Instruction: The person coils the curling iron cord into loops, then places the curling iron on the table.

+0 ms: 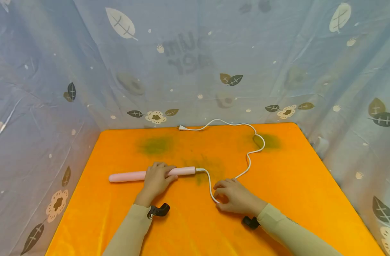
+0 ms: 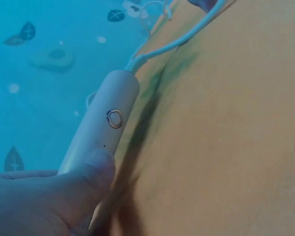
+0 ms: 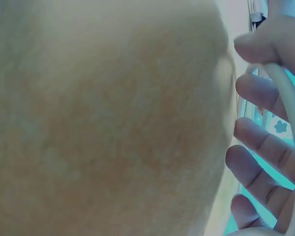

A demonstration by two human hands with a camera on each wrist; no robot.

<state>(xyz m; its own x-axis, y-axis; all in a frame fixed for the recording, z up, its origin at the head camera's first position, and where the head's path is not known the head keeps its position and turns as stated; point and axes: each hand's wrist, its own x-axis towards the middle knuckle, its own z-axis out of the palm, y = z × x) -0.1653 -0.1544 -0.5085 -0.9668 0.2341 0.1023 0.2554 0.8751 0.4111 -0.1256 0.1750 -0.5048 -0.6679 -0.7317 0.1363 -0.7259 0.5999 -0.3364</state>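
A pink, stick-shaped hair iron (image 1: 127,176) lies crosswise at the front left of the orange table. My left hand (image 1: 156,179) grips it around the middle, thumb along the near side. In the left wrist view its handle (image 2: 98,118) shows a round button close to the cord end. A white power cord (image 1: 210,185) leaves the handle and curves to my right hand (image 1: 238,197). The right wrist view has the cord (image 3: 290,113) running across the palm, with the thumb and loosely bent fingers (image 3: 258,179) spread apart.
Past the right hand, the cord winds to the table's back edge and ends in a white two-pin plug (image 1: 182,128). Patterned curtains (image 1: 195,64) hang behind and at both sides of the orange tabletop (image 1: 188,231). Green stains (image 1: 156,145) mark the cloth.
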